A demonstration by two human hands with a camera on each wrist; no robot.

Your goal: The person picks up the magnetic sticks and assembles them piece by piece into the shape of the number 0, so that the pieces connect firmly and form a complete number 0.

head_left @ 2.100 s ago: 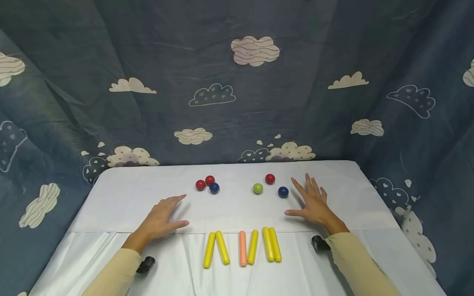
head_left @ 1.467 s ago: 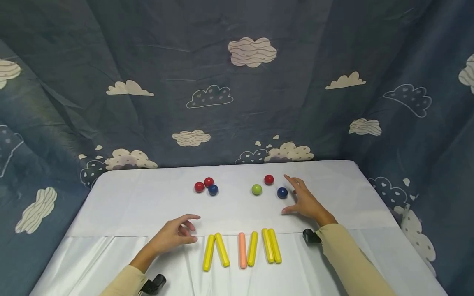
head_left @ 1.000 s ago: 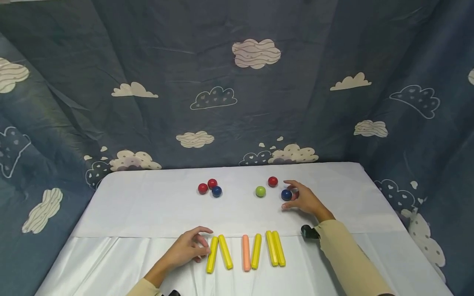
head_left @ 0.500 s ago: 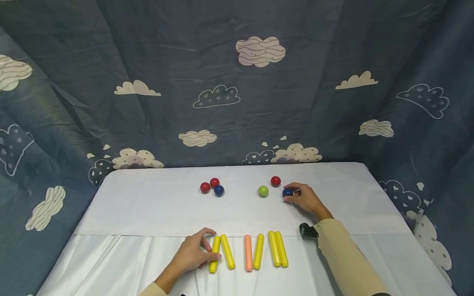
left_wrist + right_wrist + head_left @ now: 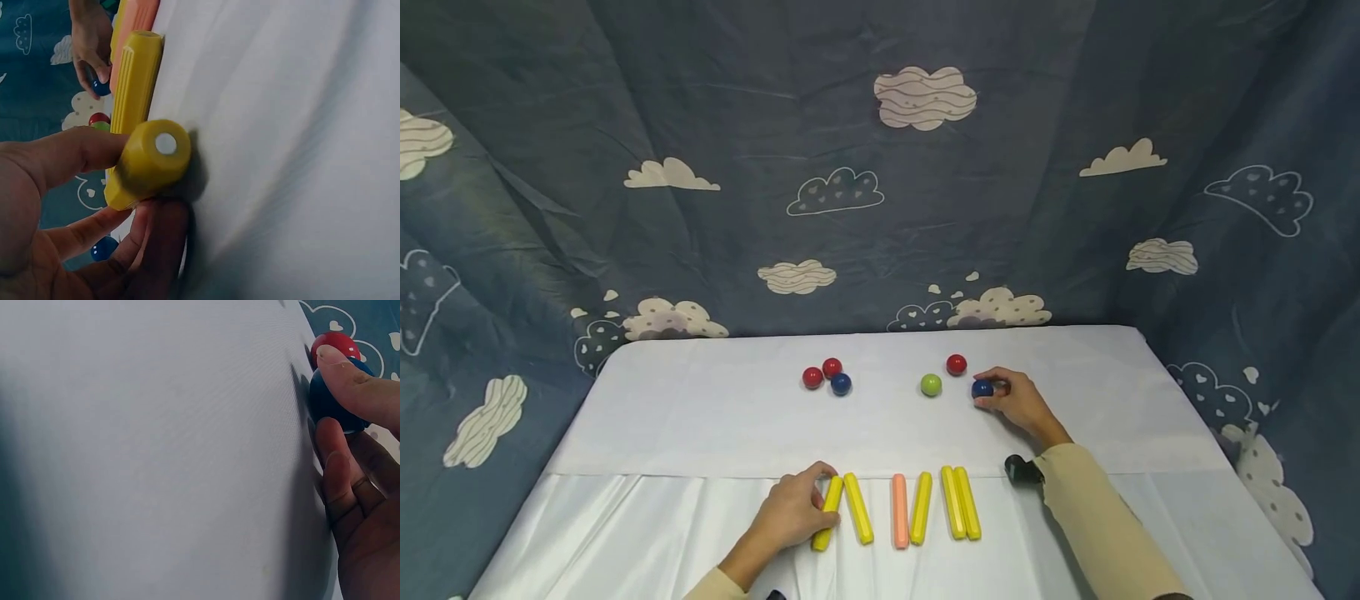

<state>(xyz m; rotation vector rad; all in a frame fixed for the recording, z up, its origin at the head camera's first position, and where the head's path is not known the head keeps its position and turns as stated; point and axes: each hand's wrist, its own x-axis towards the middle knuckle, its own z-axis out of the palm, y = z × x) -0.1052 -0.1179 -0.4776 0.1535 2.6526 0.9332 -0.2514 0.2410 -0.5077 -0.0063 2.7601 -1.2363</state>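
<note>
In left hand gripping faceted yellow stick, in right hand pinching blue ball, likely to roll away if loosely held.

Behind the bare right hand, a loose, pale tan sleeve ends at the wrist, with a rounded black device beside its cuff. Behind the bare left hand comes a matching sleeve, mostly cropped.

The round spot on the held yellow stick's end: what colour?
White: the round spot shows best in the left wrist view.
</note>
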